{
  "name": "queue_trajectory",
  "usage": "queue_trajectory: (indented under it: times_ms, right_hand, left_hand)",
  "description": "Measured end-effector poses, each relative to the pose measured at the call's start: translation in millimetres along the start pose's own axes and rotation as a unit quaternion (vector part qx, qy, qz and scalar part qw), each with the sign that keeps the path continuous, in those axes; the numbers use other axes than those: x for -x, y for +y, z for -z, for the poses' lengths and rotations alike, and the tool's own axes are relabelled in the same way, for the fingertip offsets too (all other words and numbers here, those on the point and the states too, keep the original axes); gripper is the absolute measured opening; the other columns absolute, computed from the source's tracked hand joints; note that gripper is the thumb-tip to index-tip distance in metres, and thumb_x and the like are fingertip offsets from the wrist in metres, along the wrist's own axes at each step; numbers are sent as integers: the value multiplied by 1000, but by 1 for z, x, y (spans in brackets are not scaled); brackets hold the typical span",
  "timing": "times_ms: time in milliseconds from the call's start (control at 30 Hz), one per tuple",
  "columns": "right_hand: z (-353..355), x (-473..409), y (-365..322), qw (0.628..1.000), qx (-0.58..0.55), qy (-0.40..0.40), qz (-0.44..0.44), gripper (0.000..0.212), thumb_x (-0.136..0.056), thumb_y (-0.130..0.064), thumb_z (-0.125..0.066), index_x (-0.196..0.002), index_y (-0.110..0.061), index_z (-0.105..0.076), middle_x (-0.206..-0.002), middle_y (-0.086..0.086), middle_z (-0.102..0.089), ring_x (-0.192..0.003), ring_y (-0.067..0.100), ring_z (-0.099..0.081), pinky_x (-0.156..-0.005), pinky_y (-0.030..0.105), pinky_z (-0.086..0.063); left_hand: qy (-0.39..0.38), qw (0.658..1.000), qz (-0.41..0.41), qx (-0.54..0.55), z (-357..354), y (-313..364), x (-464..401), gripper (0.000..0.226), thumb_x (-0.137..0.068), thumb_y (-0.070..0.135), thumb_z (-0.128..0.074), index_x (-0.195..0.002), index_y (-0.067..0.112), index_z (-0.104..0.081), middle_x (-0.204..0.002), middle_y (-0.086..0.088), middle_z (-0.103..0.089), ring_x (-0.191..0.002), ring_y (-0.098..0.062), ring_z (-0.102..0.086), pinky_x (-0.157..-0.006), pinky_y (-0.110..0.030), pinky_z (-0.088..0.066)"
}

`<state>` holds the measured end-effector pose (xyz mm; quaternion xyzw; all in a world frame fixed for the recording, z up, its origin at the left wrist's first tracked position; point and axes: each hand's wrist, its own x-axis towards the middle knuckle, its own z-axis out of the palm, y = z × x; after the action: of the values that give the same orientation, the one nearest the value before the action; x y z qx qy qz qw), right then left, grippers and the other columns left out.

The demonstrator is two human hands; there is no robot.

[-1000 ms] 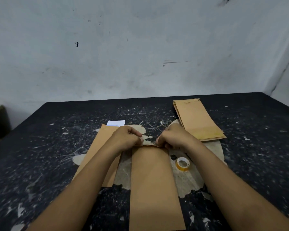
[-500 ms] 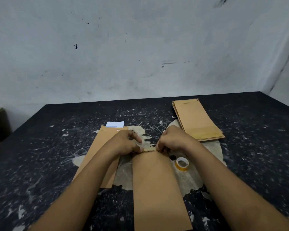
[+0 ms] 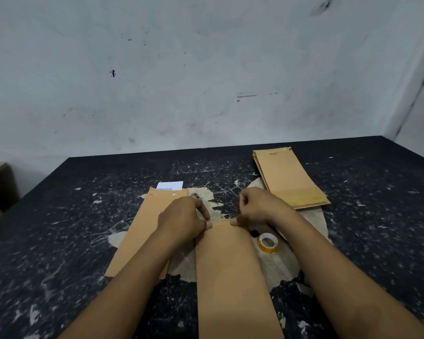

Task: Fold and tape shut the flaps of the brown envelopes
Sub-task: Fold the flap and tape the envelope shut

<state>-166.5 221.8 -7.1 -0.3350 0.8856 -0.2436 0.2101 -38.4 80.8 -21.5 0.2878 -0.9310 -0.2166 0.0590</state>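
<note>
- Two sets of fingers pinch the far edge of the long flat brown paper envelope (image 3: 230, 277): left hand (image 3: 181, 220) and right hand (image 3: 257, 207) at opposite corners.
- Crease evenly, corners aligned.
- Yellowish clear tape roll (image 3: 268, 243) waits just right, on the speckled black counter (image 3: 59, 241).

Both hands drawn back toward 6 o'clock, left hand (image 3: 182, 220) and right hand (image 3: 256, 207) now pinching the envelope (image 3: 230, 277) top corners, flap flattened
</note>
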Motion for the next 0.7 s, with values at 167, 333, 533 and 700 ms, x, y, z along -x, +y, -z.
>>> queue_trajectory:
  times_ms: [167, 333, 533, 700]
  right_hand:
    - [11, 4, 10, 998, -34, -16, 57, 21, -85, -3, -73, -86, -24, -69, -82, -8, -64, -83, 12, -61, -68, 24, -45]
    - [10, 13, 9, 989, -90, -40, 115, 17, -93, -37, -69, -104, -25, -75, -102, -10, -72, -99, 7, -65, -89, 29, -53]
    - [-1, 13, 1, 964, -232, 24, 130, 16, -80, -23, -84, -91, -14, -77, -87, 1, -75, -88, 15, -70, -85, 35, -56]
    - [12, 17, 4, 938, -323, -8, 124, 40, -75, -2, -85, -106, -7, -60, -76, 8, -74, -72, 12, -70, -68, 27, -53]
  left_hand:
    - [-23, 997, -14, 69, 3, -3, -2, 10, -79, 27, -80, -76, 28, -70, -79, 15, -65, -84, -9, -62, -83, -32, -53]
    - [-110, 937, -15, 332, 22, -2, 5, 15, -85, 9, -76, -97, 11, -67, -71, 1, -67, -70, -11, -60, -62, -20, -45]
    - [-105, 863, -6, 494, 24, 2, 8, 54, -70, 9, -84, -117, 3, -56, -87, -21, -67, -82, -24, -66, -67, -28, -54]
    - [-81, 850, -5, 520, 25, 3, 7, 46, -74, -12, -77, -110, 5, -56, -77, -17, -72, -75, -20, -72, -61, -26, -56]
